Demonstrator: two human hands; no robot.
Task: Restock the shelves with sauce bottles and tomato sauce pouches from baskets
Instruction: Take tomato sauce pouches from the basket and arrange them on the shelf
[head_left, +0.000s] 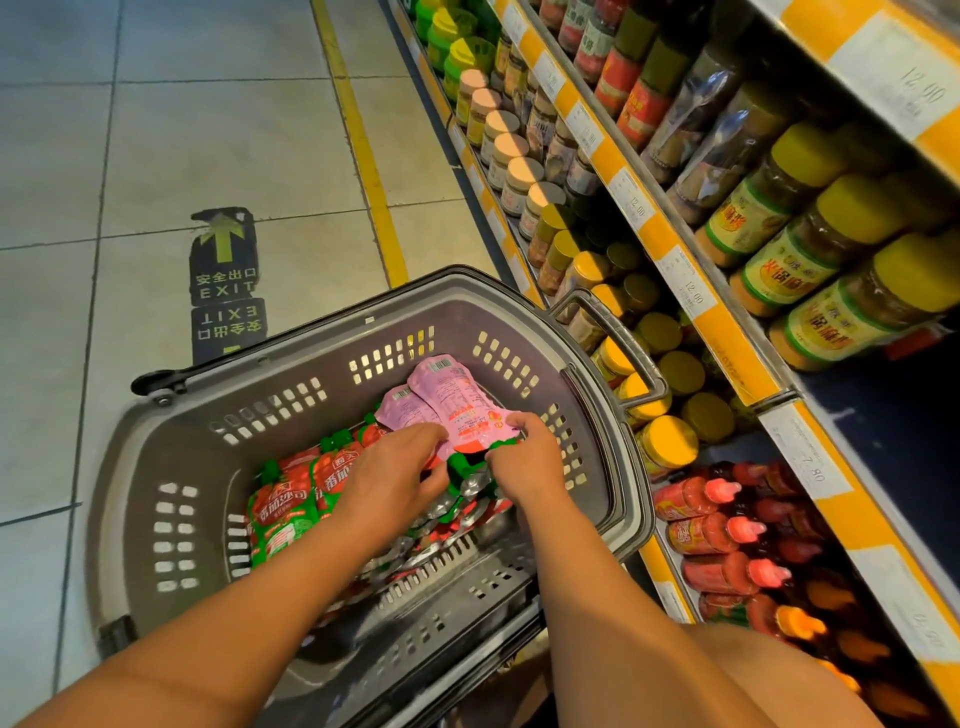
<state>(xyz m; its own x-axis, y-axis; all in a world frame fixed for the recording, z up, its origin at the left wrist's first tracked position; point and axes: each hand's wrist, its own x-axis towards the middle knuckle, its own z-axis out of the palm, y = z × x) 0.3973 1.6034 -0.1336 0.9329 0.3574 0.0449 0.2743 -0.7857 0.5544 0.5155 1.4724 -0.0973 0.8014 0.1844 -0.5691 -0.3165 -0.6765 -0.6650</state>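
Shelves (670, 244) run down the right side of the frame, stocked with yellow-lidded jars (810, 249) above and red sauce bottles (722, 535) at lower right, beside a tiled floor (156, 130) filling the upper left. A grey basket (156, 467) sits at centre, holding a heap of red-and-green tomato sauce pouches (296, 499). Over it, the left hand (400, 467) lies with fingers bent on the pile, touching two pink-backed pouches (447, 400), whose lower edge the right hand (524, 452) pinches with curled fingers.
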